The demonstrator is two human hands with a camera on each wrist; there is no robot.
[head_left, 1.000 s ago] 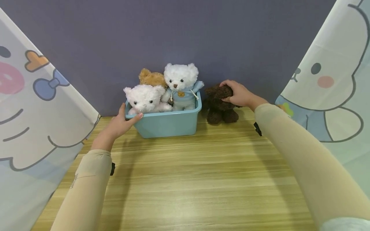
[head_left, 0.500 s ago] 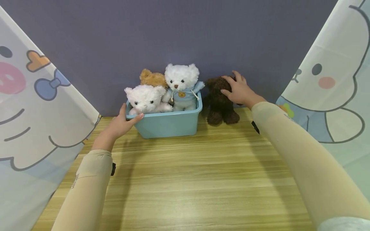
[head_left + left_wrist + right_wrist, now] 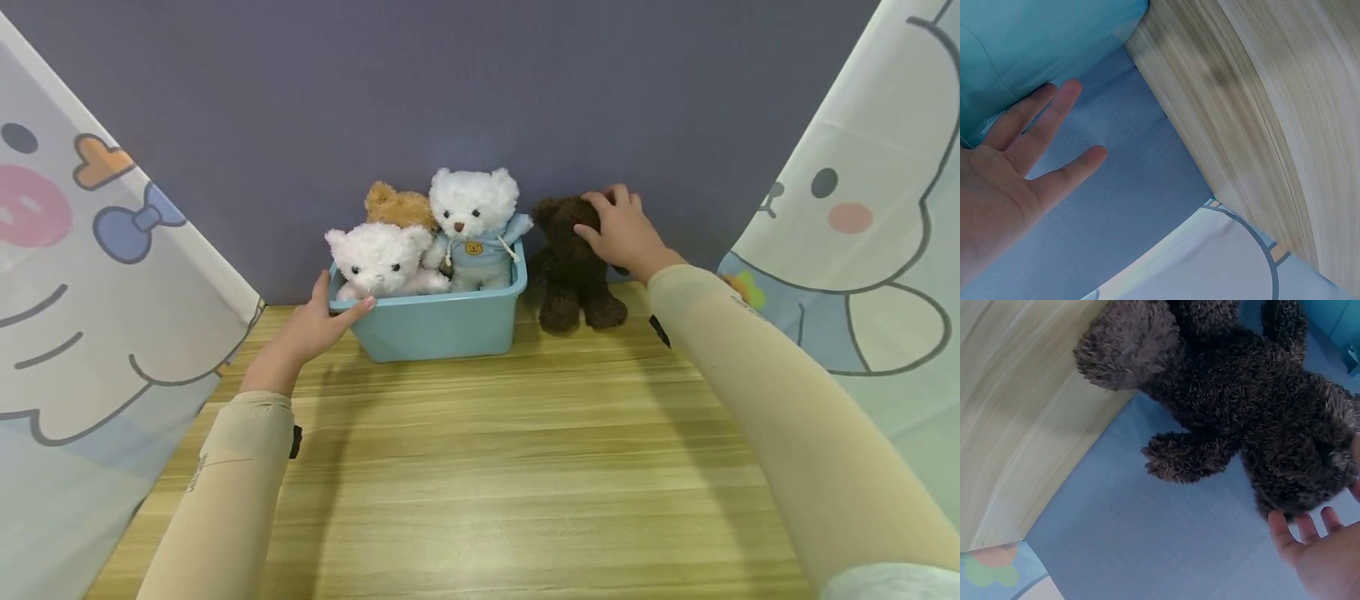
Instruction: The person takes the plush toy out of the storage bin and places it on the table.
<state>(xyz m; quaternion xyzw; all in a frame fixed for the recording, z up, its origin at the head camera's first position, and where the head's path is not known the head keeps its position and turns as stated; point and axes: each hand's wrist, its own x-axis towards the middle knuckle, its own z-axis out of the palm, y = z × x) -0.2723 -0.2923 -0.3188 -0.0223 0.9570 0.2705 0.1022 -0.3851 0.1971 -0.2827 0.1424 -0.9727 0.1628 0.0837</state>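
Head view: left hand spread against blue bin, right hand gripping dark bear, sleeve lettering illegible.

Head cam looks pretty evenly lit on my end, with soft glare low on the wooden table and fuzzy shadows running beside both sleeves. Both wrist feeds come through cooler and bluer, and the left one's a bit soft. The brown bear goes nearly black for me in the head view, but I can see fur in the right wrist one.
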